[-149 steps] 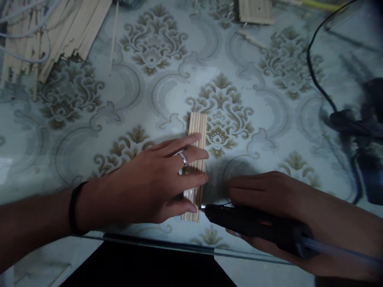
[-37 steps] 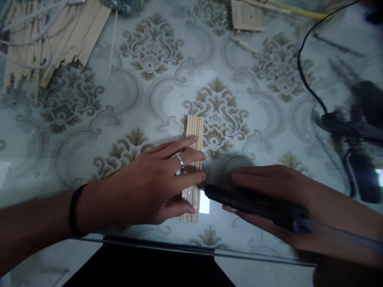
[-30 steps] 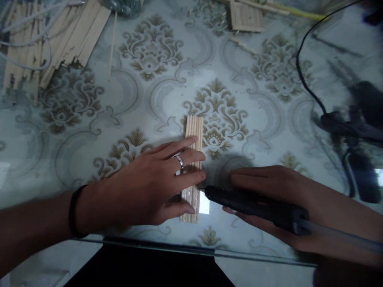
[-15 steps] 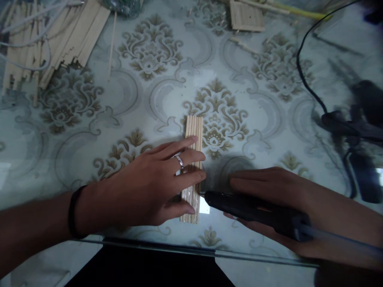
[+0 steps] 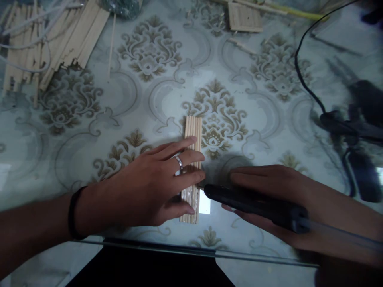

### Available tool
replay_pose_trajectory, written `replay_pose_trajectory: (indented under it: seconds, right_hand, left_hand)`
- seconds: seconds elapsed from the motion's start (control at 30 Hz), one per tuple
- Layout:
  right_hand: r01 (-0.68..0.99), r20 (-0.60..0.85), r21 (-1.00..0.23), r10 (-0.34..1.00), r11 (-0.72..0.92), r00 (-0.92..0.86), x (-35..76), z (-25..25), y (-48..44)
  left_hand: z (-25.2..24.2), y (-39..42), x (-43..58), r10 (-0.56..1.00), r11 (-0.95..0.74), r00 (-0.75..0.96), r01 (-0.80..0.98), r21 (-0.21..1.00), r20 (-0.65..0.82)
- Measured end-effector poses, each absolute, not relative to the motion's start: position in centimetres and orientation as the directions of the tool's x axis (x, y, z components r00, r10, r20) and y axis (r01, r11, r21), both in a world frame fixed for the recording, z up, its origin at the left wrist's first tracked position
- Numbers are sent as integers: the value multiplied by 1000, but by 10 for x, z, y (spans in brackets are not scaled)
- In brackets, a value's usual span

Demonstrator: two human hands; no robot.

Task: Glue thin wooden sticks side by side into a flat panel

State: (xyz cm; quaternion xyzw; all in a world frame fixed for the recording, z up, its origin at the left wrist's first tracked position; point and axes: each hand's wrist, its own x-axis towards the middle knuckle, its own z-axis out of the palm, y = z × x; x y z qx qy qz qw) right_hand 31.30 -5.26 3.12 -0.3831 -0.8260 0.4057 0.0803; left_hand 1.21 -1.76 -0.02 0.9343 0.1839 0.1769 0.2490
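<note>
A narrow row of thin wooden sticks (image 5: 194,128), side by side, lies on the table close to its front edge. My left hand (image 5: 155,181), with a ring on one finger, rests across the row, fingers spread and pressing on top. Shiny glue shows on the lower part of the sticks, near the thumb. My right hand (image 5: 289,185) is closed around a black hot glue gun (image 5: 254,204), its nozzle at the row's right edge beside my left fingers. A translucent glue stick (image 5: 332,231) juts from the gun's rear. The right palm is partly hidden.
Loose wooden sticks (image 5: 80,36) lie at the far left under a white cable (image 5: 26,47). A small square stick panel (image 5: 244,18) is at the back. On the right are a black cord (image 5: 305,85) and a blurred dark tool (image 5: 365,99). The glass edge (image 5: 167,247) runs in front.
The glue gun's nozzle has shifted slightly up along the right edge of the sticks, away from me. My left hand stays in place on the row.
</note>
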Motion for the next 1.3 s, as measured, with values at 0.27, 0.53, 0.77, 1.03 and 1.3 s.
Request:
replay_pose_trajectory:
  seconds: [0.27, 0.53, 0.77, 1.03, 1.3]
  right_hand:
    - [583, -193, -716, 694, 384, -694, 314, 35, -53]
    - [558, -132, -739, 731, 378, -670, 314, 30, -53]
    - [560, -158, -739, 712, 375, -684, 312, 35, -50]
    - [575, -196, -725, 687, 379, -700, 311, 35, -50]
    - [551, -111, -747, 746, 373, -657, 315, 26, -55]
  left_hand:
    - [0, -19, 11, 435, -805, 871, 262, 532, 228]
    - [2, -18, 12, 435, -805, 870, 261, 532, 231]
    - [1, -18, 13, 444, -797, 872, 279, 536, 207]
    - [1, -18, 12, 440, -797, 874, 272, 540, 208]
    - [2, -17, 13, 440, -795, 870, 263, 546, 221]
